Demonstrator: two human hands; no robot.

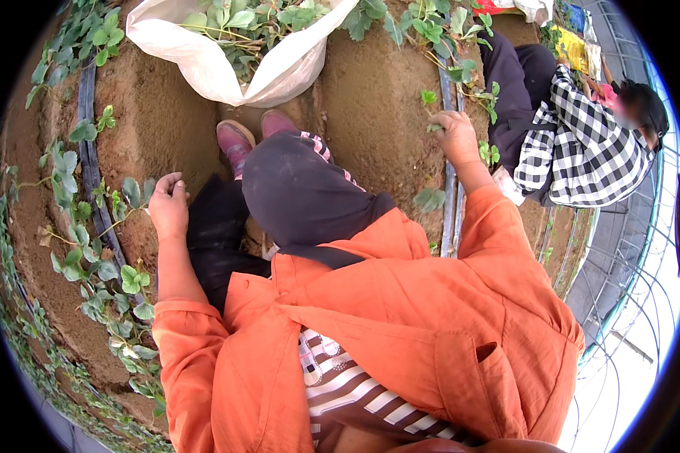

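Observation:
My left hand (169, 205) is held beside the left row of leafy plants, which look like strawberry plants (74, 257). Its fingers are curled in, and whatever they hold, if anything, cannot be made out. Over the right-hand bed, my right hand (457, 138) pinches the thin stem of a small green strawberry leaf (428, 97). In front of my feet stands a white sack (295, 72), its mouth spread wide, with cut leafy stems (242, 34) heaped inside.
Black drip hoses (88, 151) run along the soil beds on both sides. A furrow of bare soil (363, 98) lies between them. At the right another person in a checked shirt (582, 151) sits close by, near a yellow bag (572, 51).

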